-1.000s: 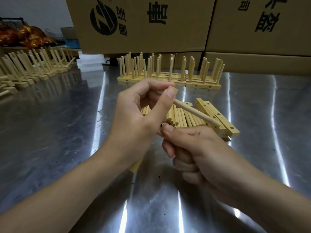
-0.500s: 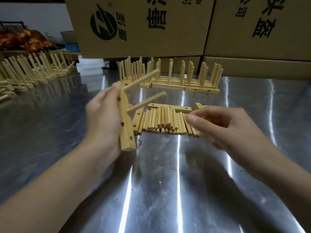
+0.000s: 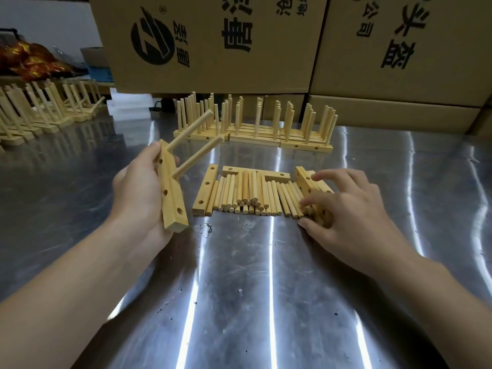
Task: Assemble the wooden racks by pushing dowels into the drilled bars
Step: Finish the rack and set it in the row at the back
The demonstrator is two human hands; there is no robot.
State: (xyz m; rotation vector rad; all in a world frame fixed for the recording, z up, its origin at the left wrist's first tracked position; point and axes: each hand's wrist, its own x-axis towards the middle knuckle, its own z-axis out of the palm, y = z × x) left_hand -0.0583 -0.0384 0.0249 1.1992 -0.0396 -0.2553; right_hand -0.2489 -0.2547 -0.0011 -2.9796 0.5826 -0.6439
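While the left hand [image 3: 138, 193] grips a drilled bar [image 3: 170, 194] with two dowels [image 3: 198, 155] seated, above the desk [image 3: 266, 288], the right hand [image 3: 346, 209] rests loose fingers on the dowel pile [image 3: 247, 193]. Next it likely must pinch one dowel for an empty hole [image 3: 180, 210].

1. The left hand [image 3: 138, 193] grips a drilled bar [image 3: 171, 198] nearly upright above the steel table [image 3: 239, 288], with two dowels [image 3: 191, 131] standing out of it.
2. The right hand [image 3: 346, 211], fingers spread, touches the right end of the loose dowels [image 3: 247, 193] lying mid-table beside spare bars [image 3: 203, 193].
3. Along the table's far edge stand finished racks [image 3: 253, 131], before cardboard boxes [image 3: 213, 43].
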